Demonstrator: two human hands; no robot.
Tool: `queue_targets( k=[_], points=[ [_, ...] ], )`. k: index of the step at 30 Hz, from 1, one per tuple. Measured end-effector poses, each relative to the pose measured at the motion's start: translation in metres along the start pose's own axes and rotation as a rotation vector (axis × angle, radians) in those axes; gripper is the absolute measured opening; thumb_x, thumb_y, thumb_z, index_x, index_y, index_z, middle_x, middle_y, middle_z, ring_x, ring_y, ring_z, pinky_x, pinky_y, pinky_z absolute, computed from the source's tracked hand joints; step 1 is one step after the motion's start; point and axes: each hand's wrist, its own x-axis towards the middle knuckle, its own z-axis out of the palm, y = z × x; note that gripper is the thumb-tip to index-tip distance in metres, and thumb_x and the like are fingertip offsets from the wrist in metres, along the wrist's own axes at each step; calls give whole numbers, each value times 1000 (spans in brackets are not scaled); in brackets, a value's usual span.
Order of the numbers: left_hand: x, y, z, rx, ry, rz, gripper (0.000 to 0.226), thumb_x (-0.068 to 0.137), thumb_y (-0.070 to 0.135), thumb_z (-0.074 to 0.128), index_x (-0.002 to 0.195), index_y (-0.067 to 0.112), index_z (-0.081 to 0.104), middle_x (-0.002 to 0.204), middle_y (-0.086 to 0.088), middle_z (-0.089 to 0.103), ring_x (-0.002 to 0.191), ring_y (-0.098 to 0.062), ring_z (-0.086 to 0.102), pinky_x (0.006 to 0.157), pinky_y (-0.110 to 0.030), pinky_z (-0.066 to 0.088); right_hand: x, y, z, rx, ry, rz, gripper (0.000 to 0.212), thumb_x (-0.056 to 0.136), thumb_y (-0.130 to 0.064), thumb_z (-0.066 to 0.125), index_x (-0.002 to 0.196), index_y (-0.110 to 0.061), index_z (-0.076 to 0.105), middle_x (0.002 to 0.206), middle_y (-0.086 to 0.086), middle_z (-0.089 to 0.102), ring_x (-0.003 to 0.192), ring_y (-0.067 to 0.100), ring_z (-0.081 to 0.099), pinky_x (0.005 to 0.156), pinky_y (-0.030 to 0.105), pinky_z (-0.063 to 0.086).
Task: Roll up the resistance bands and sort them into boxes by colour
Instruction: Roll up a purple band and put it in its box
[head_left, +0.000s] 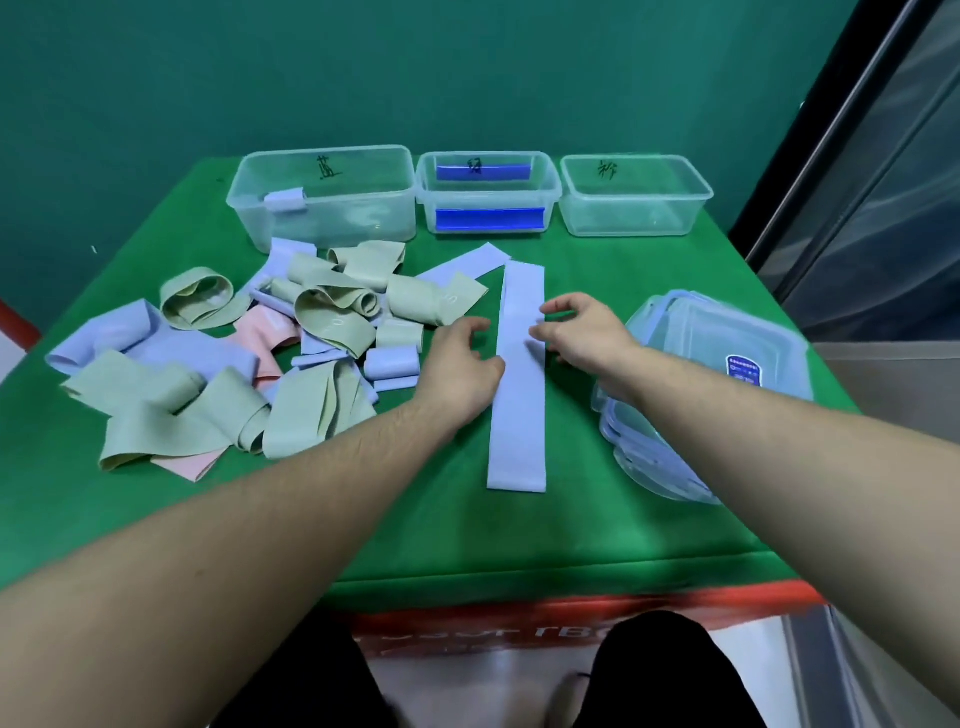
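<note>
1. Two hands met at the middle of one lavender band (517, 374) that lay flat and straight on the green table (467, 530). The left hand (462, 364) rested at the band's left edge with its fingers bent, the thumb touching the strip. The right hand (582, 332) pinched the right edge between thumb and fingertips.

2. Neither end of the strip was turned over — so rolling, I judged, had not yet begun.

3. The band looked thin, limp and light, with a rubbery surface that would likely cling to the cloth, not slide. It lay flat without curling. I would take it at one short end, tuck that end over, and roll along the length with both thumbs. A loose roll would probably spring open.

4. Just left of the hands sat a tangled heap of bands (218, 374) — sage green, lavender and pink — some of them folded or partly rolled.

5. Along the far edge stood three clear boxes, each marked with a handwritten character. The left box (322, 218) held one small lavender roll (284, 200). The middle box (488, 195) showed blue strips whose purpose I could not tell. The right box (636, 202) seemed to hold nothing.

6. Near the right forearm lay a stack of clear lids (711, 374).
</note>
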Motion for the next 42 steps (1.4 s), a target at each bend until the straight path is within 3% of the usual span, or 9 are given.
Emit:
queue_targets(
  k=[4, 9, 15, 18, 23, 26, 32, 37, 42],
  points=[
    [-19, -13, 1, 41, -34, 164, 19, 89, 11, 63, 103, 24, 65, 111, 4, 51, 83, -9, 55, 81, -18, 44, -16, 7, 3, -103, 7, -95, 18, 86, -14, 63, 99, -26, 60, 85, -1, 65, 65, 17, 56, 72, 38, 53],
    [-56, -27, -7, 10, -102, 283, 22, 87, 12, 69, 84, 33, 63, 99, 5, 56, 75, -5, 56, 80, -19, 45, -55, 6, 7, -138, -57, -207, 19, 87, -7, 60, 93, -24, 63, 75, -5, 61, 57, 10, 53, 59, 24, 43],
    [-98, -49, -30, 219, -288, 489, 32, 77, 22, 82, 107, 21, 69, 116, 11, 52, 105, 9, 51, 94, -4, 30, -115, 24, 8, -177, -128, -321, 24, 87, -9, 59, 95, -31, 62, 75, -12, 63, 64, 6, 56, 67, 24, 48],
    [-105, -54, -32, 325, -260, 552, 38, 80, 28, 79, 116, 20, 67, 121, 8, 54, 113, -2, 51, 102, -14, 34, -139, 35, 3, -286, -134, -442, 21, 87, -14, 65, 104, -26, 65, 92, -8, 67, 85, 6, 60, 80, 21, 47],
    [-114, -39, -19, 419, -96, 587, 12, 90, 16, 68, 100, 17, 74, 102, 1, 69, 97, -20, 62, 92, -30, 43, -156, 47, -3, -486, -177, -475, 36, 81, -19, 72, 117, -19, 66, 111, -3, 64, 106, 13, 55, 93, 21, 39],
    [-122, -35, -13, 383, -72, 561, 15, 92, 17, 64, 102, 17, 75, 102, 2, 71, 98, -16, 62, 85, -22, 40, -161, 48, -7, -516, -154, -473, 34, 84, -15, 70, 118, -16, 67, 107, -3, 63, 105, 12, 55, 84, 11, 32],
    [-138, -41, -8, 332, -127, 575, 13, 89, 24, 69, 101, 24, 73, 96, 12, 70, 92, -10, 59, 83, -22, 42, -169, 57, -10, -480, -132, -438, 16, 88, -19, 69, 103, -20, 76, 101, -4, 70, 93, 9, 61, 80, 18, 42],
    [-139, -42, -6, 216, -81, 466, 11, 89, 23, 70, 99, 27, 71, 91, 17, 70, 88, -2, 57, 77, -8, 38, -168, 56, -10, -391, -140, -387, 17, 91, -18, 68, 106, -17, 76, 104, -4, 70, 94, 5, 60, 82, 14, 42],
    [-136, -45, -5, 187, -62, 443, 8, 87, 24, 72, 93, 29, 73, 89, 16, 69, 90, -4, 57, 84, -22, 43, -167, 55, -11, -244, -156, -367, 16, 88, -9, 68, 98, -20, 74, 94, -6, 69, 87, 5, 62, 78, 7, 42]
  ],
)
